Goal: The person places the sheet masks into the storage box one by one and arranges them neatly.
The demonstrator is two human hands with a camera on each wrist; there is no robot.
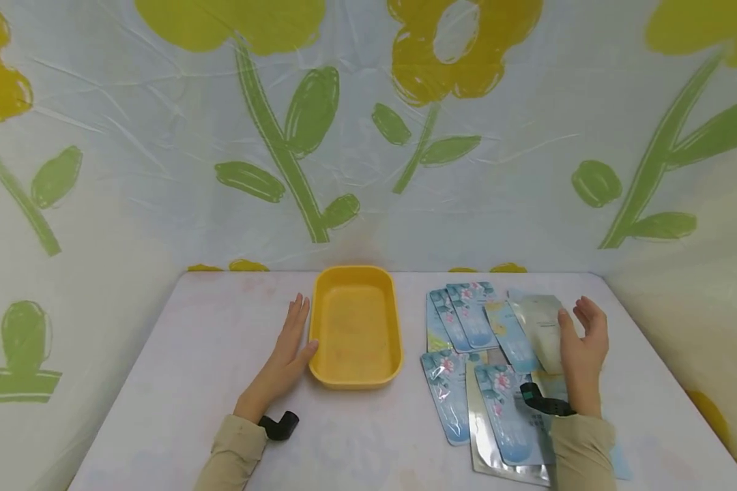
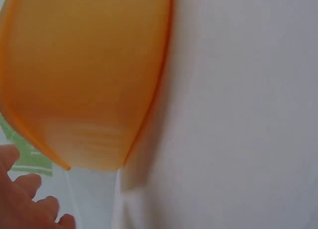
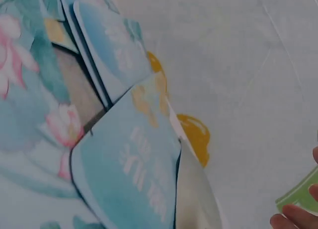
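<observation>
Beside a yellow plastic tray (image 1: 356, 376), my left hand (image 1: 285, 354) has its fingers extended toward the back of the table. Its thumb is at the tray's left rim; whether it touches cannot be told. In the left wrist view the tray's side (image 2: 89, 65) looms large, with my fingertips (image 2: 29, 184) below it. My right hand (image 1: 585, 351) is over the right edge of a spread of flat blue packets (image 1: 447, 402), fingers slightly bent and holding nothing. A pale silvery-green packet (image 1: 543, 334) lies just left of it. The right wrist view shows several blue packets (image 3: 129, 164) overlapping.
The packets lie in an overlapping heap on the right half of the white table (image 1: 368, 443), some with pink flowers, one with a silver back edge (image 1: 485, 443). Behind the table hangs a white cloth (image 1: 510, 204) printed with yellow flowers and green leaves.
</observation>
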